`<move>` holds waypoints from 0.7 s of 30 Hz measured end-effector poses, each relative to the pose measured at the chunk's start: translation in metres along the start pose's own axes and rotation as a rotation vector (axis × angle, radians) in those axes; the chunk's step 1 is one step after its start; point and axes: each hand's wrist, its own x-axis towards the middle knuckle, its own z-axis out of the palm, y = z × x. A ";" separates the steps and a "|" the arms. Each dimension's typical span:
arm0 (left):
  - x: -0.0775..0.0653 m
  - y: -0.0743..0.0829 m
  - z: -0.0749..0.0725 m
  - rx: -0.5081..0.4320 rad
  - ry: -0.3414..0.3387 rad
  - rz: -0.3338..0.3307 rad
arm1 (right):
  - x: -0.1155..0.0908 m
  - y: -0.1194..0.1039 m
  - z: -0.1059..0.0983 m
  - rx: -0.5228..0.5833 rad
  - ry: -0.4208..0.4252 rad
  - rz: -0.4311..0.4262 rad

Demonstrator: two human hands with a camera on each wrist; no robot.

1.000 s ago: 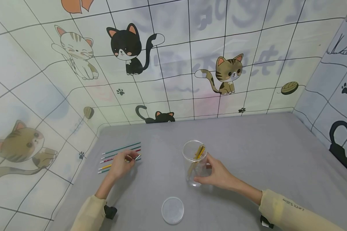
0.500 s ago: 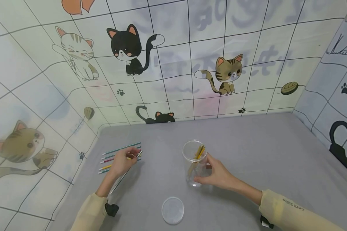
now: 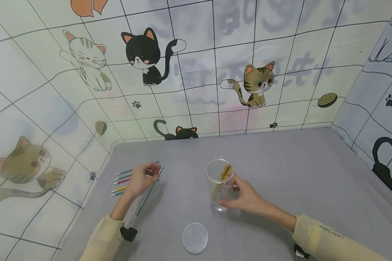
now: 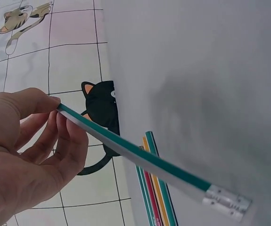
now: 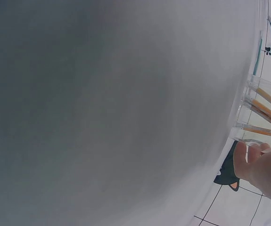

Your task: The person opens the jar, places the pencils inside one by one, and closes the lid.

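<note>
Left hand (image 3: 141, 182) pinched an eraser-tipped teal pencil (image 4: 135, 155), tilted beside the pencil row (image 3: 122, 181), while right hand (image 3: 248, 195) gripped a clear jar (image 3: 224, 193) of yellow pencils (image 3: 227, 171), likely the pickup step, next move probably calling for carrying it jarward.

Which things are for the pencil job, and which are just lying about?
In the job:
left hand, pinching a teal pencil
right hand, holding the clear jar
pencils inside the jar
row of pencils, probably

Probably just there:
round clear disc, untouched
printed cats

Teal pencil (image 4: 135, 150) in the left hand (image 3: 142, 181) now farther right, nearer the cup (image 3: 219, 186).
</note>
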 end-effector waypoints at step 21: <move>0.009 0.036 0.003 -0.057 -0.008 0.061 | -0.001 0.001 0.000 -0.016 0.000 0.020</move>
